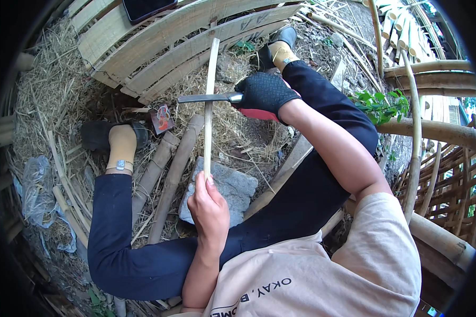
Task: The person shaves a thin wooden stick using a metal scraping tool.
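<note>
My bare left hand [210, 206] pinches the lower end of a pale, narrow bamboo strip [210, 95], which stands nearly straight up the picture. In a black and red work glove, my right hand [264, 96] is closed round the handle of a knife [209, 98]; the glove hides that handle. The knife's metal blade points left and lies across the strip at about its middle, seemingly against it. Just below the strip's held end is a grey stone block [225, 191], between my legs.
A slatted wooden pallet [180, 47] bearing a dark phone [148, 8] stands ahead. Bamboo pieces [175, 179] lie left of the stone. Clear plastic [37, 195] rests at the far left. Bamboo rails [433, 132] and a leafy plant [378, 105] are on the right.
</note>
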### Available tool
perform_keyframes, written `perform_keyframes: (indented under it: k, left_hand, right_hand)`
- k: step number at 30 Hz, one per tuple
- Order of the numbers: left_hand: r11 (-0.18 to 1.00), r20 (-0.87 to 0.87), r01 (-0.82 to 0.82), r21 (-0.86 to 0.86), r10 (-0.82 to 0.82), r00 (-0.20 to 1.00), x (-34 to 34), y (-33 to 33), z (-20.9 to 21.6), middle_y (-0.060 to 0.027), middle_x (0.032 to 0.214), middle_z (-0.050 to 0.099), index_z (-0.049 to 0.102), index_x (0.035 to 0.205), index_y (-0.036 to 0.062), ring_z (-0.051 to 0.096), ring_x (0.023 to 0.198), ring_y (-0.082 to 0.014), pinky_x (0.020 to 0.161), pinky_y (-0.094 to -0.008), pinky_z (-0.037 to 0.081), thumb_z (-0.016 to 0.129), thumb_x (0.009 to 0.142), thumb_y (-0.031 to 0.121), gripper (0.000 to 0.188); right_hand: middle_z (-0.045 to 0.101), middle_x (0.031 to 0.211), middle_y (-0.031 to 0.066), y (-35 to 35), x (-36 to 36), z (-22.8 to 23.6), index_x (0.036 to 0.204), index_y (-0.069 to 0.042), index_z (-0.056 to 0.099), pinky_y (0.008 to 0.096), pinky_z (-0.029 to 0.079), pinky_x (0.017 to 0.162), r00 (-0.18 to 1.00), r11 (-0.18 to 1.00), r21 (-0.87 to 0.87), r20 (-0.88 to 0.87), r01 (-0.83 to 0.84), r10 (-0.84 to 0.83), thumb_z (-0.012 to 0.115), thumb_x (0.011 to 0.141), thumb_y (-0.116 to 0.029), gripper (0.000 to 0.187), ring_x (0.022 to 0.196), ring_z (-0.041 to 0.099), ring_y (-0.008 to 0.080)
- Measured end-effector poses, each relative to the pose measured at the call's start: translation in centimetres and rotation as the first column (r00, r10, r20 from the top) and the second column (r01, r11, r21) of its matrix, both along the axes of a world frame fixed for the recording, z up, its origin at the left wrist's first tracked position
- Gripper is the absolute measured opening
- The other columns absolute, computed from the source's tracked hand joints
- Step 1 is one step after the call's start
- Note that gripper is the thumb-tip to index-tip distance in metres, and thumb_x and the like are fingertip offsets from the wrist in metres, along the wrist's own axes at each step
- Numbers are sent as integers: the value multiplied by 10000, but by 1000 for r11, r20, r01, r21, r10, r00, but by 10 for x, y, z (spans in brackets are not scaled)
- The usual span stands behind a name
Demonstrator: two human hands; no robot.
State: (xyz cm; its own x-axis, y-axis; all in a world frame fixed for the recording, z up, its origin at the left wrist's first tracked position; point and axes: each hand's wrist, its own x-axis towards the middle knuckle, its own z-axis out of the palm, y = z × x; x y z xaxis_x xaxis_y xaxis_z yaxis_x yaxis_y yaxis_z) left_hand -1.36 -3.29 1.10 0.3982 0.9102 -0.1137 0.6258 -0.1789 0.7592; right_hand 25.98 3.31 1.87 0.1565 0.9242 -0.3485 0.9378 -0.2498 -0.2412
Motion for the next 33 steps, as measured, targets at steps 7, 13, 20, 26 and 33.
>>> perform_keyframes:
  k: [7, 13, 20, 26, 33]
  left_hand:
    - [996, -43, 67, 56, -65, 997, 0, -3, 5, -269, 763, 647, 567, 1160, -34, 662, 728, -447, 612, -504, 482, 500, 1001, 43, 189]
    - [977, -101, 60, -206, -82, 991, 2, -14, 31, -231, 886, 677, 589, 1168, -16, 647, 818, -446, 724, -511, 475, 499, 1010, 94, 212]
    - [994, 81, 78, -82, -71, 994, 12, -9, 17, -264, 762, 635, 558, 1073, -14, 647, 715, -455, 589, -521, 446, 475, 1009, 51, 124]
    - [979, 142, 92, -184, -66, 988, 7, -2, 17, -202, 683, 597, 562, 1019, -4, 620, 607, -383, 564, -460, 434, 468, 1014, 64, 116]
    - [932, 181, 43, -361, 24, 983, -4, 10, 6, -93, 601, 494, 571, 988, -4, 486, 491, -192, 501, -368, 357, 484, 1033, 101, 143]
  right_hand:
    - [717, 779, 153, 1, 8, 0, 838, -130, 758, 448, 577, 740, 990, 996, -65, 125, -56, 64, 660, 784, -309, 211, 784, 718, 352]
    - [746, 962, 154, 6, 67, 6, 988, -124, 776, 457, 582, 798, 944, 971, -20, 237, 240, -229, 633, 816, -284, 275, 896, 733, 341]
    - [728, 1051, 184, 2, 86, 4, 1033, -137, 773, 457, 563, 865, 897, 918, 96, 197, 385, -397, 637, 822, -342, 324, 973, 715, 350]
    - [736, 946, 163, -4, 75, 16, 1027, -196, 754, 451, 566, 804, 914, 925, 220, 201, 309, -353, 652, 850, -417, 301, 889, 713, 364]
    - [732, 885, 140, -9, 30, 29, 985, -156, 750, 435, 550, 801, 996, 994, 86, 59, 59, -64, 690, 860, -427, 305, 856, 709, 333]
